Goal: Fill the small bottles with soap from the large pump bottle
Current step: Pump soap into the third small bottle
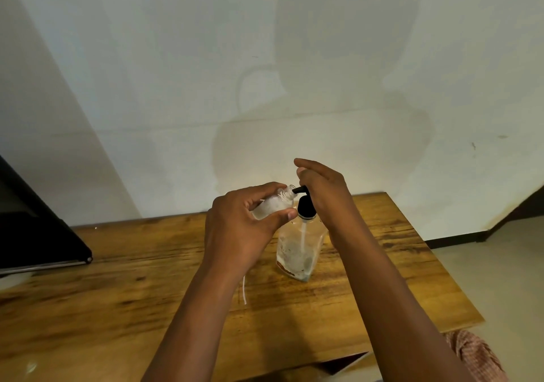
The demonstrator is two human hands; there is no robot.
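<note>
While tilted at the pump spout, one small bottle [272, 205] in left grip [244, 219]; right hand [321, 190] flat atop one pump bottle [300, 249].

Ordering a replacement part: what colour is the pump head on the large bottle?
Black, seen in the head view: the pump head sits under the right hand.

No text, label, brand, number or sign can be read anywhere in the view, at any clock position.
</note>
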